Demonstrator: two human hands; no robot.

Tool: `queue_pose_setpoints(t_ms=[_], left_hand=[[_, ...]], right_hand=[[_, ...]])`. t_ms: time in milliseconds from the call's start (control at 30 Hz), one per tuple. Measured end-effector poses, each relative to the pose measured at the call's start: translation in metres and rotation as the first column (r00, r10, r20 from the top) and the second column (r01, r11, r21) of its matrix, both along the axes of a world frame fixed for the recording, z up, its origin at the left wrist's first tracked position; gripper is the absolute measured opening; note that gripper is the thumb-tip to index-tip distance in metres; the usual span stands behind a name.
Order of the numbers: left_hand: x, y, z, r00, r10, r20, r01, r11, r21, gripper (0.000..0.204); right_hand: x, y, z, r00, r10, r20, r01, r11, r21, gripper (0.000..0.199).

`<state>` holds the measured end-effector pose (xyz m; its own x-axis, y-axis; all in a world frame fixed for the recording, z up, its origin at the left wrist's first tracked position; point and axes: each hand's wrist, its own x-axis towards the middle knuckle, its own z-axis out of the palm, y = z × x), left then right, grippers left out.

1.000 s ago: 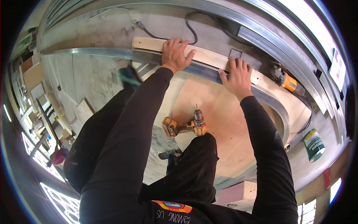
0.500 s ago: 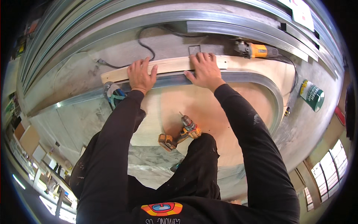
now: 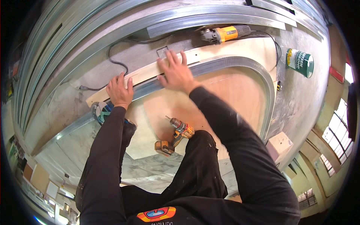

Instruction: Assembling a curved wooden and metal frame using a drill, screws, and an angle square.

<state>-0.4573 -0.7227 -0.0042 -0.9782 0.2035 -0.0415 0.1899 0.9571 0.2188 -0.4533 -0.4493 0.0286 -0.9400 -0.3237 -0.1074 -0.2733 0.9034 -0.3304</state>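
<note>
A bent metal channel [image 3: 221, 64] curves around a plywood panel [image 3: 232, 93], with a pale wooden strip [image 3: 144, 73] along its far side. My left hand [image 3: 120, 92] rests on the strip and channel toward their left end, fingers stretched out. Farther right, my right hand [image 3: 176, 73] is spread over the strip, smeared by motion; whether it touches is unclear. A yellow cordless drill [image 3: 180, 131] lies on the panel against my knee. My shoe [image 3: 100, 111] is close to the channel, below my left hand.
Beyond the strip, a yellow angle grinder [image 3: 227, 34] lies with its black cord. Long metal profiles [image 3: 210, 18] fill the far side. At right stand a green-and-white can [image 3: 300, 63] and a pale block [image 3: 279, 145]. A thin wire rectangle [image 3: 162, 51] lies near my right fingers.
The view has swung, so the scene sits farther left and is tilted. My right hand's fingers have spread and it is moving; my left hand stays on the strip. A pale block shows at right.
</note>
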Motion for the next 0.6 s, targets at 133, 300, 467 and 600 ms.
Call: queue_pose_setpoints(t_ms=[133,300,467,600], left_hand=[[0.001,-0.008,0.007,1.000,-0.006,0.016,0.006,1.000,-0.020,0.046],[-0.002,-0.006,0.008,1.000,-0.019,0.011,0.020,0.999,-0.051,0.044],[-0.002,-0.001,0.006,0.998,-0.029,0.054,0.032,0.998,-0.051,0.046],[-0.008,0.000,0.006,0.996,-0.059,0.065,0.063,0.997,-0.049,0.047]], right_hand=[[0.130,-0.075,0.042,0.822,-0.465,0.329,0.569,0.679,-0.464,0.041],[0.265,-0.134,0.065,-0.435,-0.439,0.786,0.883,-0.037,0.468,0.063],[0.276,-0.139,0.042,-0.732,-0.310,0.606,0.677,-0.428,0.599,0.069],[0.310,-0.137,0.012,-0.634,-0.278,0.722,0.672,-0.660,0.336,0.053]])
